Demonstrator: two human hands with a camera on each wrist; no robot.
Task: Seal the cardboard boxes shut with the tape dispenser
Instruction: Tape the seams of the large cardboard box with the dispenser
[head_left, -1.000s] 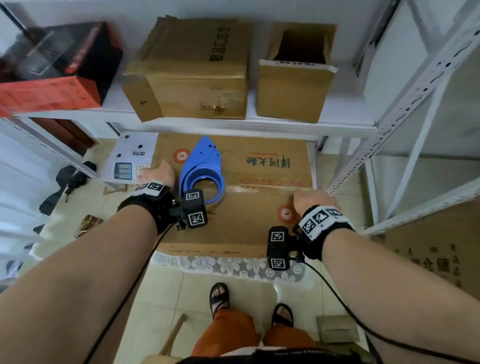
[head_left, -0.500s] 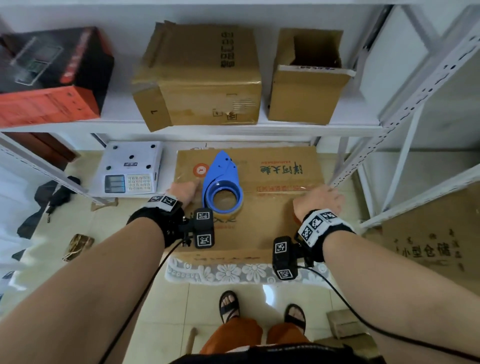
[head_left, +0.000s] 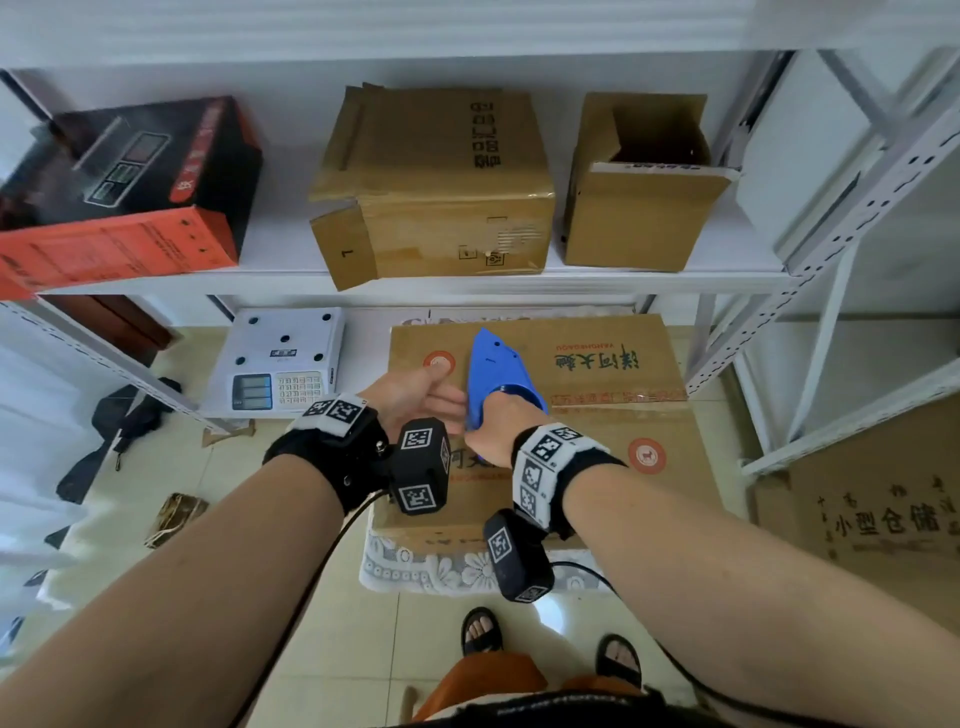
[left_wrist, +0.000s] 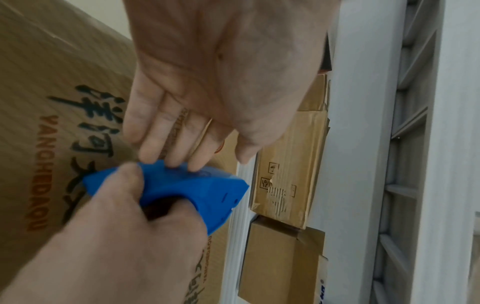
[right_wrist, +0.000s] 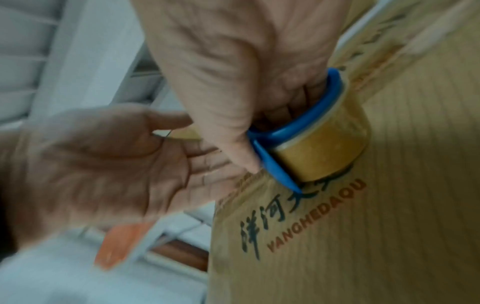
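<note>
Blue tape dispenser (head_left: 497, 375) in right hand (head_left: 490, 434) grip, on cardboard box (head_left: 597, 415).

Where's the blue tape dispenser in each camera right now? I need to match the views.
Head: tape dispenser centre, on the big box, right hand gripping it.
Left wrist: lower centre, below the left hand's fingers.
Right wrist: right of centre.
Shared landmark: YANGHEDAQU print.
</note>
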